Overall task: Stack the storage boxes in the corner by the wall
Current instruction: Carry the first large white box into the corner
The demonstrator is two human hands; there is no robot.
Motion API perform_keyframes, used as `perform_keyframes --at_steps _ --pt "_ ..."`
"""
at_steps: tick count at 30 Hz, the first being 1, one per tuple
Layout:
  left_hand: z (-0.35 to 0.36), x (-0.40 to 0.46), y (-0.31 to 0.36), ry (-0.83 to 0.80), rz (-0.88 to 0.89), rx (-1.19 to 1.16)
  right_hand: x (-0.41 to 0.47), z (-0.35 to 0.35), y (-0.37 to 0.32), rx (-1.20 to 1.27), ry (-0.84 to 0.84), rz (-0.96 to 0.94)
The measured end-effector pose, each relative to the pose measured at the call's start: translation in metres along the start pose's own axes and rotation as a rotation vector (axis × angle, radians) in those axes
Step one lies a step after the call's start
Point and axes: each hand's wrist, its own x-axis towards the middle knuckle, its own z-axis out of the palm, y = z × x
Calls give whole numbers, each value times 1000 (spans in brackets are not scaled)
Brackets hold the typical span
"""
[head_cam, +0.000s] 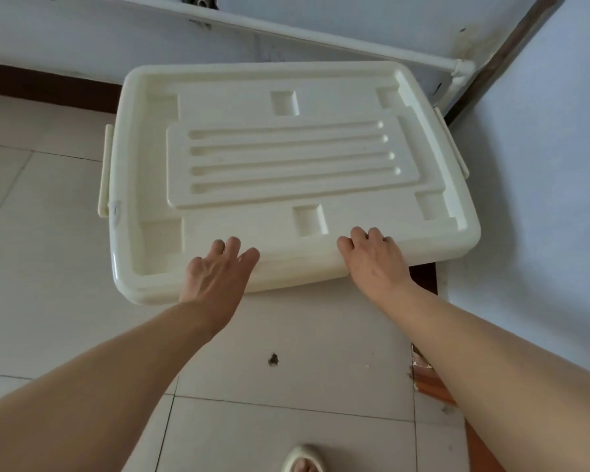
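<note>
A cream plastic storage box (283, 165) with a ribbed lid stands in the corner, its far side against the back wall and its right end close to the right wall. Only its lid and side latches show from above; whatever is under it is hidden. My left hand (218, 270) rests flat on the lid's near edge, fingers spread. My right hand (375, 257) presses on the same near edge further right, fingers curled over the rim.
A white pipe (286, 32) runs along the back wall above the box. A dark baseboard (41, 83) lines the wall. The pale tiled floor (304, 352) has a chipped spot. A slippered foot (302, 461) shows at the bottom.
</note>
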Motion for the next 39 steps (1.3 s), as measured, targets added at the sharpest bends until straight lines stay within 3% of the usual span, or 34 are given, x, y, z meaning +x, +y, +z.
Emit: perform_keyframes --at_steps 13,17,21,27,39 --pt "-4 -4 -12 -68 79 44 -21 -9 -22 120 -97 72" --pt "-11 6 -19 -76 106 98 -82 6 -5 209 -178 247" --pt "-16 16 -22 -67 76 162 -113 25 23 182 -58 382" --pt "-16 15 -21 -62 78 220 -59 -7 -6 156 229 266" --pt "-12 17 -24 -31 84 209 -41 4 -8 105 54 201"
